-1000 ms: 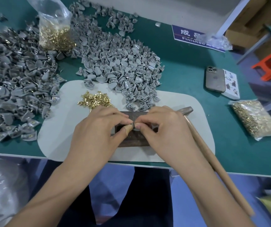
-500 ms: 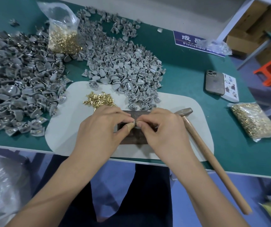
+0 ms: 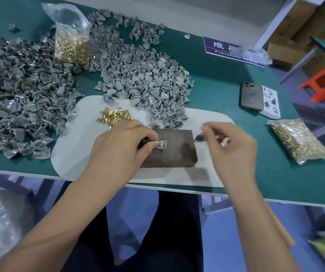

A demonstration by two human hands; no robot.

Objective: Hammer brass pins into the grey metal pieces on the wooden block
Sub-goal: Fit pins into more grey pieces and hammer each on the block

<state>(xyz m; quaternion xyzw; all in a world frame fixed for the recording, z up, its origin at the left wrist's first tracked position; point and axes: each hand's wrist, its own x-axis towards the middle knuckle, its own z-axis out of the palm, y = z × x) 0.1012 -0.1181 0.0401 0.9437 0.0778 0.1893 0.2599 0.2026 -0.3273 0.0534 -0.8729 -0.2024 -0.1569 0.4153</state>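
A dark wooden block point(image 3: 177, 154) lies on a white mat point(image 3: 75, 138) at the table's front edge. On the block's left part sits one grey metal piece point(image 3: 161, 144), which my left hand point(image 3: 118, 146) pinches between thumb and forefinger. My right hand point(image 3: 232, 152) hovers to the right of the block, blurred, with its fingers loosely curled and nothing in them. Just below its fingers the hammer head point(image 3: 198, 137) peeks out beside the block; my right arm hides most of the handle. A small heap of loose brass pins point(image 3: 114, 116) lies on the mat behind my left hand.
Grey metal pieces lie in a large pile point(image 3: 147, 81) behind the block and another point(image 3: 16, 95) at the left. One bag of brass pins point(image 3: 71, 44) stands at the back, a second bag point(image 3: 299, 142) lies right. A phone point(image 3: 251, 96) and blue sign point(image 3: 220, 46) sit farther right.
My right hand has let go of the grey piece and moved right, over the hammer head. My left hand still pinches the piece on the block, which now shows.
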